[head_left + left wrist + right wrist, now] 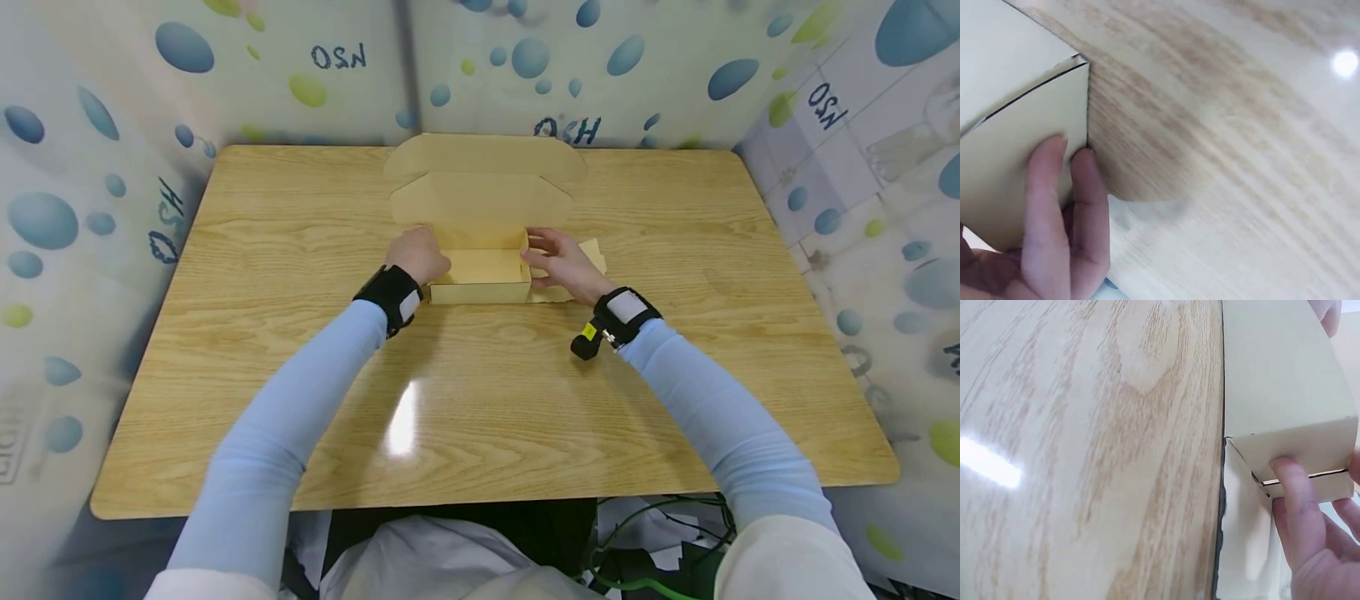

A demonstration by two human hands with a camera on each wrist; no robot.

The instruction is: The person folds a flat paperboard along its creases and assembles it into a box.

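A partly folded cardboard box (pixel 480 292) stands on the table with its lid (pixel 483 196) raised at the back. At its left wall is my left hand (pixel 418 255), fingers bent over the wall's top. In the left wrist view, two fingertips (pixel 1047 153) press the outer face of a side panel (pixel 997 181). My right hand (pixel 562 262) grips the right wall, fingertips at its upper edge. The right wrist view has one digit (pixel 1294 481) on the outer side panel (pixel 1310 447) and others around a narrow folded strip. A side flap (pixel 594 254) sticks out under the right hand.
The wooden table (pixel 525 417) reaches well beyond the box on all sides. A patterned curtain (pixel 300 75) hangs behind it and along both sides. Green and black cables (pixel 637 533) lie below the front edge. Both wrists wear black straps (pixel 390 296).
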